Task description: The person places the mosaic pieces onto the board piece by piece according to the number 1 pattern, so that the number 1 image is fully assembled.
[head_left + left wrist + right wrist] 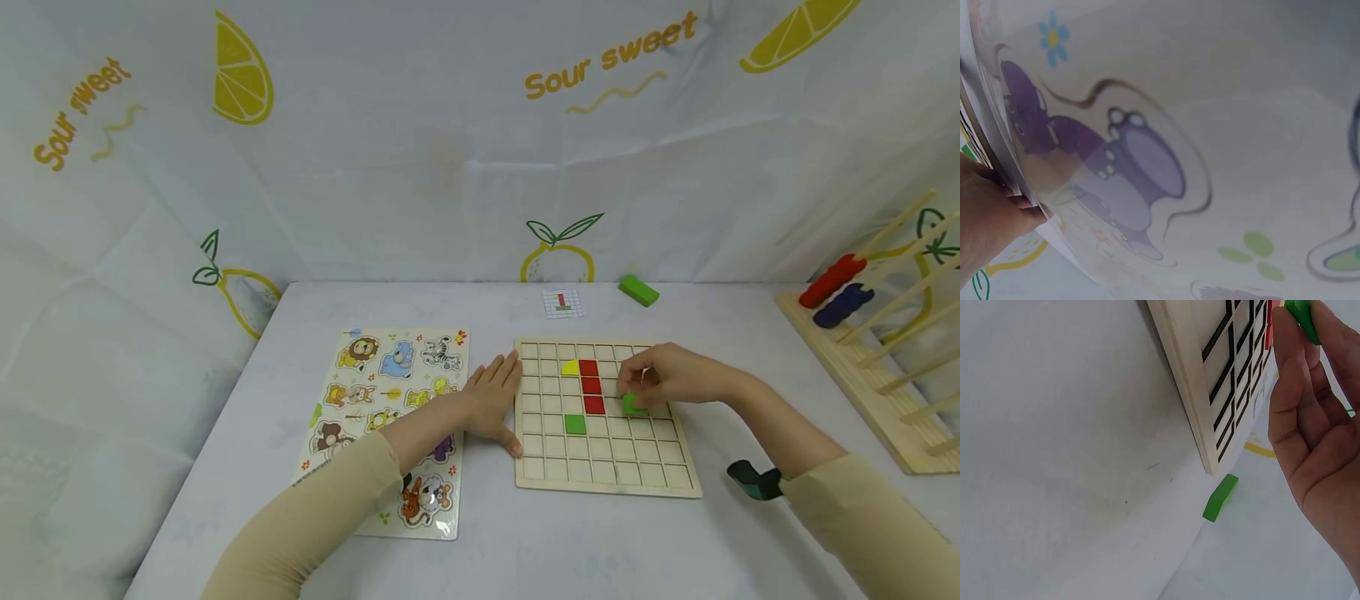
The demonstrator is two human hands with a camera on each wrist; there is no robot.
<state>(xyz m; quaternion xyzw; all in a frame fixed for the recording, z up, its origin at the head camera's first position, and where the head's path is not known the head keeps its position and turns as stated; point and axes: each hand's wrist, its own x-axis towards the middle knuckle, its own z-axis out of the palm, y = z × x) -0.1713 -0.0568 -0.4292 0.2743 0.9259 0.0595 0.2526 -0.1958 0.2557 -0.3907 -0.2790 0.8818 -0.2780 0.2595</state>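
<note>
A wooden grid board [675, 479] lies on the white table. On it sit a column of red tiles [592, 384], a yellow half-round piece [570, 367] and a green square tile [575, 424]. My right hand [663, 377] pinches a small green tile [634, 404] just right of the red column, low over the board; the right wrist view shows that green tile [1302, 319] between thumb and fingers [1291, 394]. My left hand [497, 400] lies flat with straight fingers against the board's left edge, its wrist over the animal puzzle [390, 392].
A green block [639, 290] and a small pattern card [563, 303] lie behind the board. A wooden rack [877, 367] with red and blue pieces stands at the right. A dark object [753, 481] lies near my right forearm. A lemon-print cloth hangs behind.
</note>
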